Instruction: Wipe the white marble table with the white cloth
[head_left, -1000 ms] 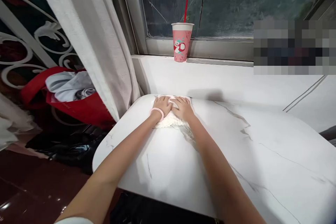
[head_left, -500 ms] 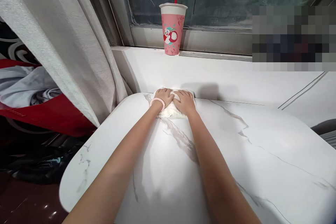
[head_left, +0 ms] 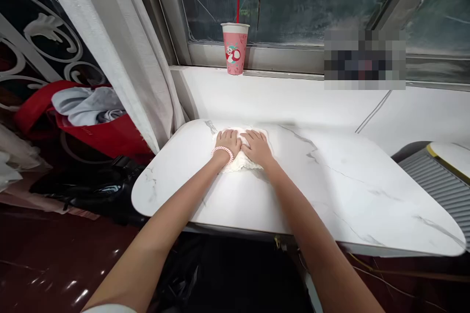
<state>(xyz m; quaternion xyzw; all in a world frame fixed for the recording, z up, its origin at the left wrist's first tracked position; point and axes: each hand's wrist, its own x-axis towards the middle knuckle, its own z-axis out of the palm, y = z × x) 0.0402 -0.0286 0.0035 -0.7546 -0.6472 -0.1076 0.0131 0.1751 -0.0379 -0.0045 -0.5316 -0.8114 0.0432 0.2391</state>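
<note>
Closest in, 2 bare forearms get chopped off by the bottom edge, with just a sliver of pale sleeve [head_left: 110, 308] at the left one. Under the table it's basically a black hole, can't really make out what's down there.

The white tabletop [head_left: 176, 171] is smooth with rounded corners and grey marble-look veins. Toward its far edge, left of the middle, lies a cream cloth [head_left: 240, 162], kinda rumpled with a wavy near edge. The left hand [head_left: 228, 142] and right hand [head_left: 258, 146] are both palm down on it, fingers stretched out, thumbs about touching. They cover most of it, so can't tell if any fabric is pinched underneath. There's a pink coil bracelet [head_left: 222, 148] on the left wrist.

Off left, a red bag [head_left: 106, 137] with greyish fabric bunched inside is partly hidden by a coarse off-white curtain [head_left: 110, 44].

Farthest back, a tapered pink cup [head_left: 235, 51] with 1 red straw stands by a grimy window [head_left: 293, 5]. To its right, a pixelated block hides whatever's there.
</note>
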